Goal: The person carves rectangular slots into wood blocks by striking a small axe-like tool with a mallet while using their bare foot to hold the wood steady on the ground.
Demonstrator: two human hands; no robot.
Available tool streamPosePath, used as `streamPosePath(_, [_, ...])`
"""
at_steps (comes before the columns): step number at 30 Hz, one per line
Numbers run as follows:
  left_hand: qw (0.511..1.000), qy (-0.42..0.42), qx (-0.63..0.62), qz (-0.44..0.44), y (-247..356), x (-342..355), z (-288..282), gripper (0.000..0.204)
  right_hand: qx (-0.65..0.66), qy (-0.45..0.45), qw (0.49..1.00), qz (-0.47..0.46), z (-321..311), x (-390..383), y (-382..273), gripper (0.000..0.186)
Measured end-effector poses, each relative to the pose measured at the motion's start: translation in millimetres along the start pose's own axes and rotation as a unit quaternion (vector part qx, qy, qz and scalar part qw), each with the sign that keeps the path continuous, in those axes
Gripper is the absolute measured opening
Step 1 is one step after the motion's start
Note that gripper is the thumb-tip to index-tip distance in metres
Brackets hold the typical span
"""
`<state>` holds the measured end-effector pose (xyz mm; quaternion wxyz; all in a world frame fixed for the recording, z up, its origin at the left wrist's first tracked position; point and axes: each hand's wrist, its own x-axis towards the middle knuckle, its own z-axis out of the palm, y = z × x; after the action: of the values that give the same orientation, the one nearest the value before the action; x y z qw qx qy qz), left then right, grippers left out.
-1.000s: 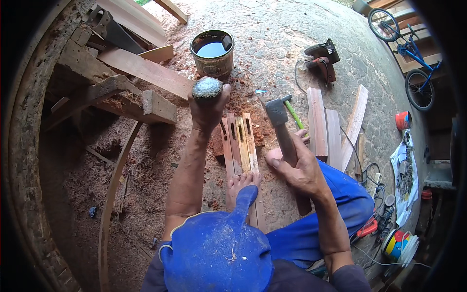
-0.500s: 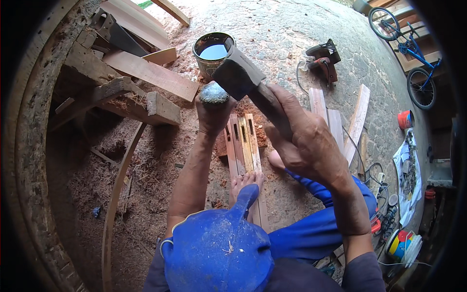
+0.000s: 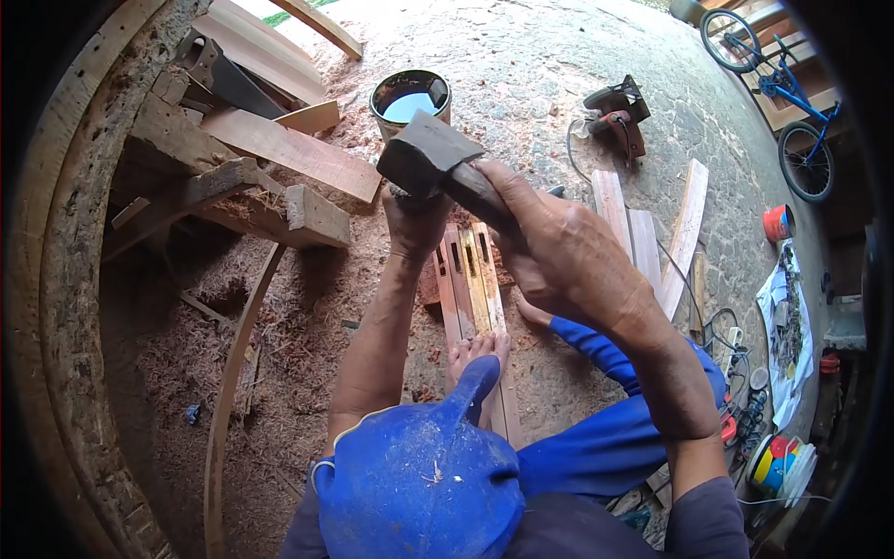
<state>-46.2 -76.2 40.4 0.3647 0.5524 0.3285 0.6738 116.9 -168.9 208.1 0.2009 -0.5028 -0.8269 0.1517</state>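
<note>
My right hand (image 3: pixel 577 247) is closed round the handle of a hammer (image 3: pixel 424 154) with a heavy, dark block head. Below that head my left hand (image 3: pixel 414 224) is closed round an upright chisel, whose rounded top shows in the earlier frame. The hammer head now covers this top, and the blade is out of sight. Just under both hands lie several narrow wooden strips (image 3: pixel 472 307) side by side, with dark slots cut near their far ends. My bare foot (image 3: pixel 480 352) presses on them. Whether hammer and chisel touch, I cannot tell.
A can of liquid (image 3: pixel 448 104) stands beyond my hands. To the left are a handsaw (image 3: pixel 237 88), boards (image 3: pixel 293 154) and a rough timber frame (image 3: pixel 317 219). A corded power tool (image 3: pixel 619 130), loose planks (image 3: pixel 684 233) and cables lie to the right. Shavings (image 3: pixel 289 359) cover the ground.
The hammer has come down and slightly left, so its head now hides the chisel's top. My left hand stays closed in nearly the same spot.
</note>
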Motion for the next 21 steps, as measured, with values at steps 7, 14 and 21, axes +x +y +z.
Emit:
streamPosePath(7, [0.974, -0.052, 0.220, -0.008, -27.9, -4.3, -34.4, 0.016, 0.048, 0.241, 0.962, -0.117, -14.1, 30.7, -13.1, 0.062])
streamPosePath(14, [0.974, -0.013, 0.182, 0.134, -10.8, -4.6, -5.9, 0.021, -0.118, -0.055, 0.991, 0.039, 25.0, 7.5, 1.5, 0.058])
streamPosePath(21, [0.994, -0.036, 0.104, -0.025, -27.1, 7.2, -18.1, 0.019, -0.007, 0.115, 0.990, -0.084, -17.1, 28.1, -15.7, 0.060])
